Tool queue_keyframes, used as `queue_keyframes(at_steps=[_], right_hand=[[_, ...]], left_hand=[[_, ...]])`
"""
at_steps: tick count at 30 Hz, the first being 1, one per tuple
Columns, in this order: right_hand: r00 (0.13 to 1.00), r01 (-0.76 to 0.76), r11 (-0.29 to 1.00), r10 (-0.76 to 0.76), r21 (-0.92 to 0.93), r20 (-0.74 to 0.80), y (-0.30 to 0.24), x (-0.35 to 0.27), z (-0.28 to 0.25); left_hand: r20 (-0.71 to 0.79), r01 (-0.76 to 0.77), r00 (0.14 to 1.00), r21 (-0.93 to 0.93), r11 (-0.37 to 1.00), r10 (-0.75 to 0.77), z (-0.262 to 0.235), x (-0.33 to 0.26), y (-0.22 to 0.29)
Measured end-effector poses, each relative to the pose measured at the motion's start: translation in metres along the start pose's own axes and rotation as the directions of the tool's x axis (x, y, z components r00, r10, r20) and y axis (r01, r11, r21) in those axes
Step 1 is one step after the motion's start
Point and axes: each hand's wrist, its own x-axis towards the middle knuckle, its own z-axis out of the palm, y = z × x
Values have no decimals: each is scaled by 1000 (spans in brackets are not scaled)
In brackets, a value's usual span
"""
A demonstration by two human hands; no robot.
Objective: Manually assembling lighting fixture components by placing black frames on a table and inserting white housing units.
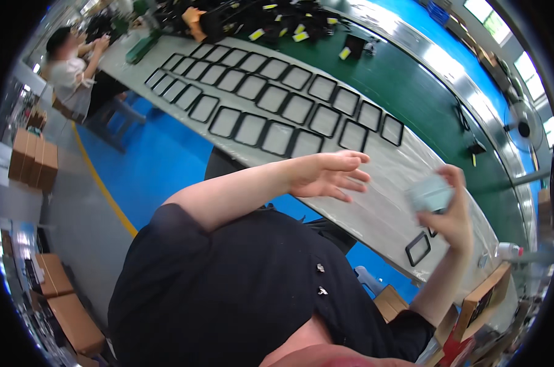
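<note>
Long grey worktable (381, 214) carries rows of black frames (277, 104). Right hand (451, 217) pinches a pale sheet (430, 194); keep it flat. Left hand (326, 175) hangs open, empty.

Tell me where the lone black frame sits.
Head view, right side: the lone black frame lies on the white table, just below the right hand.

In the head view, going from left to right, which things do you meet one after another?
Stacked cardboard boxes → seated co-worker → left hand, open and empty → right hand holding a pale flat piece → standing fan.
</note>
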Motion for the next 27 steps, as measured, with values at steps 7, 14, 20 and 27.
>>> queue_keyframes(at_steps=[7, 14, 20, 27], right_hand=[[815, 262, 958, -284, 117, 505, -127, 105, 169], [670, 702, 711, -683, 53, 292, -193, 160, 263], [706, 707, 693, -677, -141, 208, -209, 149, 297], [721, 671, 741, -659, 24, 213, -216, 159, 325]], left_hand=[[243, -133, 941, -379, 916, 237, -66, -83, 5], [28, -465, 861, -363, 807, 508, -98, -192, 53], [-45, -622, 772, -262, 738, 634, -120, -220, 63], [-46, -626, 765, -285, 726, 642, -129, -246, 74]])
